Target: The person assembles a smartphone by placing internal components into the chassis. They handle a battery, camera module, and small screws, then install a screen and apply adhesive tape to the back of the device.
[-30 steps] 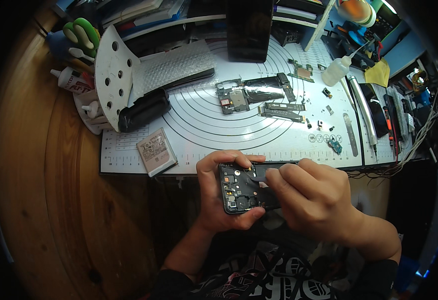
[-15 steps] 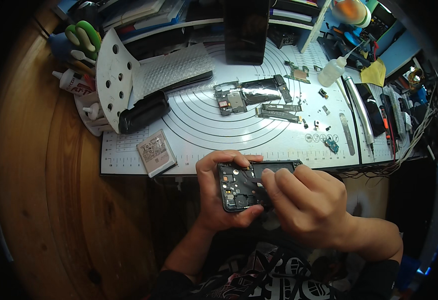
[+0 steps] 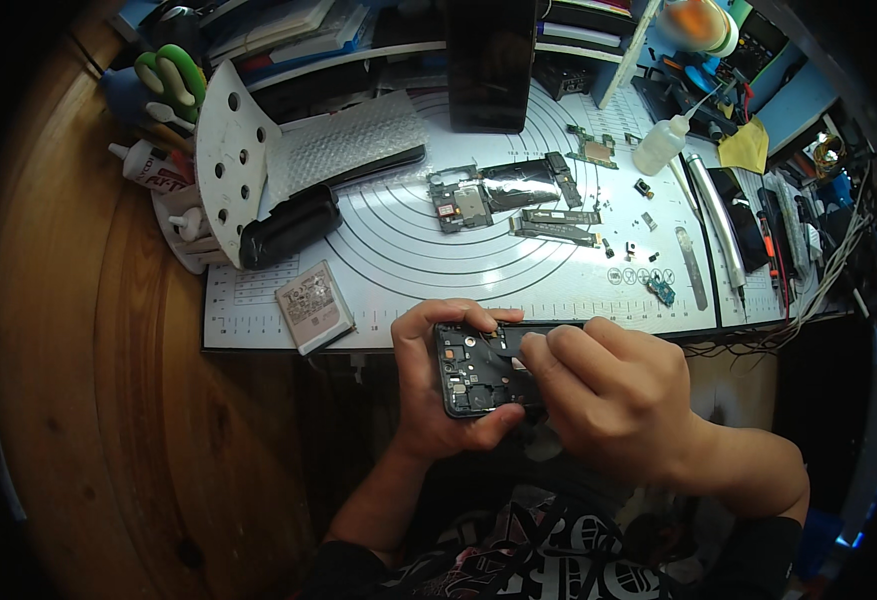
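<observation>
One opened phone frame [image 3: 480,385] is held off the near edge of the mat [image 3: 386,243], clasped at its left end between the fingers and thumb of the left hand [image 3: 428,385]; the right hand [image 3: 618,390] pinches one slim dark tool [image 3: 505,350] over it. Two flat cables [image 3: 556,233] lie far, one blue board [image 3: 660,291] right, one pale block [image 3: 314,308] near left.

The mat [image 3: 388,262] gleams, the wooden boards [image 3: 108,400] look dim, edges bend.
</observation>
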Motion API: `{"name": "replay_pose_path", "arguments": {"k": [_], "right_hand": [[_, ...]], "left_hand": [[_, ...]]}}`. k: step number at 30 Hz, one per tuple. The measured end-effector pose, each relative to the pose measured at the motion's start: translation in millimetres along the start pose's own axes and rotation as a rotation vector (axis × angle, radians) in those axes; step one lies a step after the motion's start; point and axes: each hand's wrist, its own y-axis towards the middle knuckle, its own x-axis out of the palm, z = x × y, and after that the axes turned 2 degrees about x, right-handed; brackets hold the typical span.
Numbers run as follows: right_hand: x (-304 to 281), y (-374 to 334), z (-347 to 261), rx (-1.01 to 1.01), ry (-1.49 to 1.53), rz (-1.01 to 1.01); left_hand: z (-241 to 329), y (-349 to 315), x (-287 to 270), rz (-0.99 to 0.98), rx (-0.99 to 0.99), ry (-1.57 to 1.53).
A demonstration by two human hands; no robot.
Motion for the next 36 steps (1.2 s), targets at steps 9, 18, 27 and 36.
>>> {"name": "replay_pose_path", "arguments": {"k": [9,18,27,36], "right_hand": [[0,-1,7,0.085,0.117,-0.021],[6,-7,26,0.102,0.211,-0.062],[13,-11,26,0.028,0.180,0.062],[17,-16,26,0.065,0.182,0.073]], "left_hand": [[-1,0,-2,-0.023,0.010,-0.012],[4,1,-2,-0.044,-0.032,-0.052],[4,0,-1,-0.030,-0.053,-0.049],[5,-1,3,0.017,-0.063,-0.002]]}}
